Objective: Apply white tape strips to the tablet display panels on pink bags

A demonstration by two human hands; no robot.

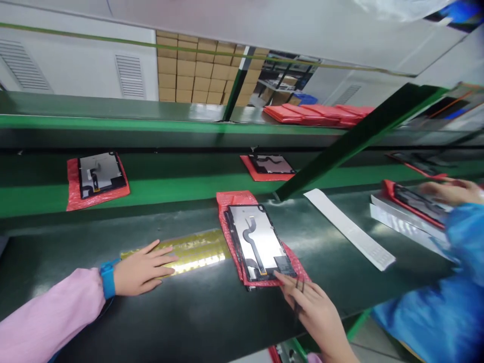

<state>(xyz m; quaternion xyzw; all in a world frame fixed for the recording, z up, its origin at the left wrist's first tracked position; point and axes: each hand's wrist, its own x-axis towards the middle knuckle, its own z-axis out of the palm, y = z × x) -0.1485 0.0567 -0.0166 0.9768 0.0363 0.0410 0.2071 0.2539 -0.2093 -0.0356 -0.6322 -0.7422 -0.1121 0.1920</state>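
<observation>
My left hand [145, 268], with a blue wristband [108, 280], lies flat with fingers spread on a shiny sheet of yellow tape pieces [198, 250]. My right hand [312, 305] has its fingers curled at the lower corner of a display panel [244, 229], and dark tweezers [298, 292] stick out between them. The panel lies with its silvery back up, a dark flex cable [254, 247] running down it. Beneath it is a red bubble-wrap bag [224, 202], and what looks like another panel's edge shows at the left.
More panels on red bags rest on the green belt, one at left [100, 174], one near the middle [272, 164]. A white strip [348, 227] lies right of centre. A slanted green post [359, 141] crosses there. A blue-sleeved co-worker's hand [451, 191] handles a panel at right.
</observation>
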